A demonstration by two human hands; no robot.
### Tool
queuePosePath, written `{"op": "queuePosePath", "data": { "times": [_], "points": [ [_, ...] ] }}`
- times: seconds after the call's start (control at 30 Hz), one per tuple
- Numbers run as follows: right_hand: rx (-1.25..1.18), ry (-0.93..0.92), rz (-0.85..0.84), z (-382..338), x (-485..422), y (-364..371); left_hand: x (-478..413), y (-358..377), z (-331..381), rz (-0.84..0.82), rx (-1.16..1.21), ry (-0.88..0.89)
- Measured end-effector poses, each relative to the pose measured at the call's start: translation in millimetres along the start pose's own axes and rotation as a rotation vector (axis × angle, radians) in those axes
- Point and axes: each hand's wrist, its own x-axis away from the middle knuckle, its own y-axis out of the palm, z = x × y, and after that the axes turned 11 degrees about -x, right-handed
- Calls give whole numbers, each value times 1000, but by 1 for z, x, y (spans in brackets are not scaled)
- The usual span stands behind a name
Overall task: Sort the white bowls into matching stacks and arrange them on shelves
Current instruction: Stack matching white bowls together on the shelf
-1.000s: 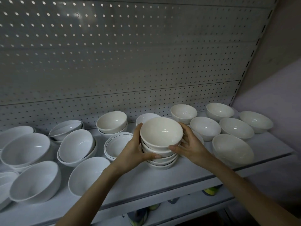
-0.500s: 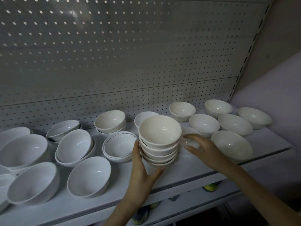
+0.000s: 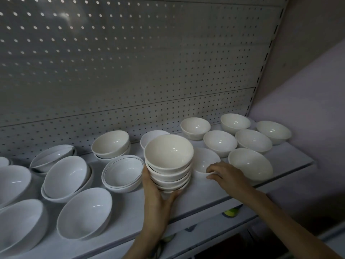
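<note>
Head view, stack [image 3: 169,161]: several cream bowls nested upright, at the middle of the shelf [image 3: 205,199], near its front edge.
Left hand [image 3: 156,195]: comes up from below and cups the foot of the stack. The fingers [image 3: 146,174] are curled up its left side, and the thumb is hooked under the lowest bowl at the front right. The stack sits clamped between them.
Right hand [image 3: 225,174]: reaches in from the right to the single bowl [image 3: 204,161]. Its curled fingertips lie over the near rim, the thumb just beneath, nipping that rim.
Single bowl: upright on the shelf, just beside the stack on its right, partly hidden behind it.
Loose cream bowls [image 3: 220,143]: six, spread singly over the right end of the shelf, apart from both hands.
Ringed bowls [image 3: 122,172]: a nested pair with a thin dark rim line, just left of the left hand's fingers.
Larger white bowls [image 3: 85,212]: crowd the left part of the shelf, some nested, some tilted.
Pegboard [image 3: 130,71]: the perforated back panel behind the shelf.
</note>
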Motion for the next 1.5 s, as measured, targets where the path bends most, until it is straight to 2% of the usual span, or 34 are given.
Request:
{"op": "queuePosePath", "data": {
  "times": [0.5, 0.67, 0.73, 0.87, 1.07, 1.37, 1.5],
  "points": [
    [-10, 0, -45, 8, 6, -5, -22, -4, -19, -88, -42, -12],
    [25, -64, 152, 21, 12, -12, -22, 0, -19, -83, -36, -4],
    [101, 12, 202, 29, 16, -20, -21, 1, -21, -70, -50, 4],
    [210, 234, 187, 38, 32, -30, -22, -1, -18, -65, -38, 15],
    [285, 250, 254, 46, 47, -31, -30, -4, -10, -58, -21, 29],
    [66, 264, 356, 41, 55, -36, -52, -20, -7, -121, 61, 7],
    [54, 272, 397, 40, 58, -41, -59, -25, 2, -119, 55, 0]
  ]
}}
